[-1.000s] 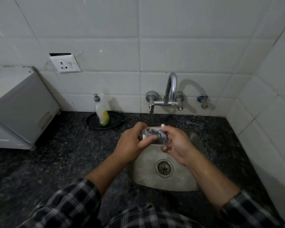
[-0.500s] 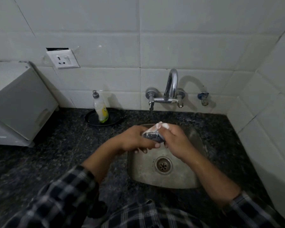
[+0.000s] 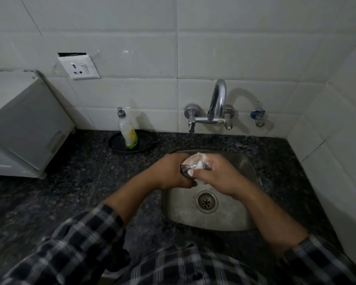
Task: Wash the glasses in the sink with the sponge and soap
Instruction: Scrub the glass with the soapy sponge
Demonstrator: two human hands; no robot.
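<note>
Over the steel sink (image 3: pixel 210 221), my left hand (image 3: pixel 171 172) grips a glass (image 3: pixel 185 170) lying on its side, mostly hidden by my fingers. My right hand (image 3: pixel 218 175) holds a pale foamy sponge (image 3: pixel 195 161) and presses it against the glass. White suds sit on the sponge and my fingertips. The soap bottle (image 3: pixel 127 131), clear with yellow liquid, stands upright on a black dish (image 3: pixel 148 144) at the back left of the sink.
A chrome tap (image 3: pixel 216 105) juts from the tiled wall above the sink, with a small valve (image 3: pixel 258 118) to its right. A white appliance (image 3: pixel 27 124) fills the left counter. A socket (image 3: pixel 79 67) is on the wall. The drain (image 3: pixel 206 201) lies below my hands.
My left hand has turned over the glass, palm down. The sponge has moved up over the glass. Both hands stay above the sink.
</note>
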